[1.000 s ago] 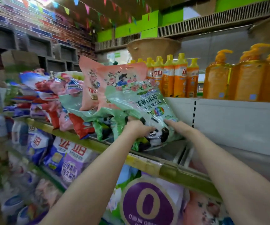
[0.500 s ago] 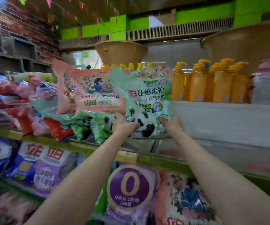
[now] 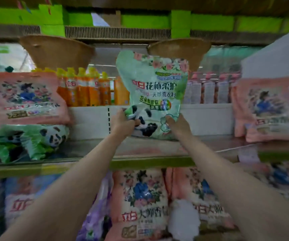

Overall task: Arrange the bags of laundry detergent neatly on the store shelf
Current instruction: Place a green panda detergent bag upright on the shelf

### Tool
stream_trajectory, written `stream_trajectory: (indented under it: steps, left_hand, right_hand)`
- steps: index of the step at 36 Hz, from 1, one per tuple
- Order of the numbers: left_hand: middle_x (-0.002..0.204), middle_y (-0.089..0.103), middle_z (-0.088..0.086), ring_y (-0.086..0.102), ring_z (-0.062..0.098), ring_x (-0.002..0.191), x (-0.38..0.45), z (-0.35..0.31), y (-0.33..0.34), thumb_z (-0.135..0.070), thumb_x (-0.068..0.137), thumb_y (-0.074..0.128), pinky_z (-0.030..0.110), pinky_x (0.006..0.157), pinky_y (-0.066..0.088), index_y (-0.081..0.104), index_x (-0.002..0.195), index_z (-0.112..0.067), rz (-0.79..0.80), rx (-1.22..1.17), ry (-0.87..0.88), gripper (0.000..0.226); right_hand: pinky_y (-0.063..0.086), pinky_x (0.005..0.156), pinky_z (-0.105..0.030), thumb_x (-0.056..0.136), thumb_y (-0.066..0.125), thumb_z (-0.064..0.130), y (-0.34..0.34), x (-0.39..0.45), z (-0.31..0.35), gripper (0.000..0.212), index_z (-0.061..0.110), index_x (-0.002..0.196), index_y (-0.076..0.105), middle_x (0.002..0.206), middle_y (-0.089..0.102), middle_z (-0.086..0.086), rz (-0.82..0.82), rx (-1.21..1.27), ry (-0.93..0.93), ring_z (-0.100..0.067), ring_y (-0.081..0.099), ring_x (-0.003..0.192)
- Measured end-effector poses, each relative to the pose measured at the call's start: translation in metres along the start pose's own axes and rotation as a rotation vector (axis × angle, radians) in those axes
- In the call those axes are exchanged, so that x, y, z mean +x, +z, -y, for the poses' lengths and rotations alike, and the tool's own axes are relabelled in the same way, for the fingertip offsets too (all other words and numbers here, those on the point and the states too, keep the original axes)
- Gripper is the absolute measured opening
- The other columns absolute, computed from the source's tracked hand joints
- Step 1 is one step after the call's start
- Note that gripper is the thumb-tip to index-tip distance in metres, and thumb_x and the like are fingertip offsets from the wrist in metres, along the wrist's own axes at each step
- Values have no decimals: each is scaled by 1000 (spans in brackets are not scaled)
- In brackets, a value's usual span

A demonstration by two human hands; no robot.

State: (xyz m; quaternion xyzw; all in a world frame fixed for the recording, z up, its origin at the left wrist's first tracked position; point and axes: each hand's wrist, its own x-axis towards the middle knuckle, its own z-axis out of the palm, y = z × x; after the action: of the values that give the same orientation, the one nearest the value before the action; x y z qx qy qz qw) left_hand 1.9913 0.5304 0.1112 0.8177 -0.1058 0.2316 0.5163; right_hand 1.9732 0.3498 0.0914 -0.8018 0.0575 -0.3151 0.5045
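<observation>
A green detergent bag with a panda print (image 3: 155, 91) stands upright over the middle shelf (image 3: 149, 148). My left hand (image 3: 122, 122) grips its lower left corner, and my right hand (image 3: 178, 125) holds its lower right corner. On the shelf's left, a pink floral bag (image 3: 25, 98) lies on top of another green panda bag (image 3: 35, 140). More pink floral bags (image 3: 265, 108) stand at the right end of the same shelf.
Orange bottles (image 3: 82, 89) and pale pink-capped bottles (image 3: 209, 89) line the ledge behind. Two woven baskets (image 3: 56, 51) hang above. Pink bags (image 3: 140, 202) and purple bags (image 3: 95, 214) fill the lower shelf. The shelf's green front edge (image 3: 150, 164) crosses below my hands.
Both hands carried the green panda bag to the right, away from the pile on the left, and stood it upright. The view swung right with it.
</observation>
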Motion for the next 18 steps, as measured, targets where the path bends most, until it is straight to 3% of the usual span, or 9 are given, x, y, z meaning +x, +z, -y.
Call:
stream_trajectory:
  steps: [3, 6, 8, 12, 15, 18]
  left_hand:
    - [96, 63, 7, 62, 28, 93, 0, -17, 25, -24, 73, 78, 35, 69, 50, 57, 109, -8, 40, -34, 39, 45]
    - [107, 62, 7, 61, 29, 98, -1, -32, 54, -20, 75, 76, 42, 83, 54, 48, 120, -11, 66, -87, 33, 53]
    - [107, 61, 9, 61, 29, 94, 0, -41, 75, -20, 77, 75, 45, 83, 54, 46, 120, -11, 85, -95, 55, 53]
    - [96, 56, 8, 57, 26, 85, 1, -57, 120, -20, 78, 74, 38, 72, 50, 45, 117, -10, 124, -125, 83, 50]
    - [91, 56, 7, 53, 22, 71, 2, -69, 153, -19, 79, 73, 31, 54, 45, 45, 111, -12, 129, -146, 63, 43]
    - [94, 59, 12, 52, 19, 64, 9, -75, 187, -16, 80, 72, 29, 48, 43, 47, 109, -10, 139, -168, 68, 40]
  right_hand:
    - [33, 72, -21, 96, 48, 32, -29, 10, -10, 40, 6, 126, 48, 121, 59, -12, -34, -21, 10, -28, 55, 112]
    - [34, 77, -23, 97, 46, 31, -58, 16, -19, 39, 7, 128, 48, 125, 57, -11, -64, -50, 3, -28, 54, 114]
    - [34, 76, -23, 97, 46, 33, -76, 23, -28, 40, 8, 128, 49, 125, 58, -11, -89, -85, -11, -28, 54, 113]
    - [34, 77, -25, 97, 46, 32, -113, 39, -49, 39, 9, 128, 52, 125, 59, -13, -107, -151, -41, -30, 54, 115]
    - [35, 76, -25, 97, 47, 27, -141, 58, -62, 33, 9, 123, 57, 121, 62, -14, -100, -188, -67, -30, 56, 111]
    - [41, 85, -29, 96, 50, 27, -165, 79, -76, 34, 7, 122, 56, 123, 61, -15, -76, -210, -72, -31, 56, 114]
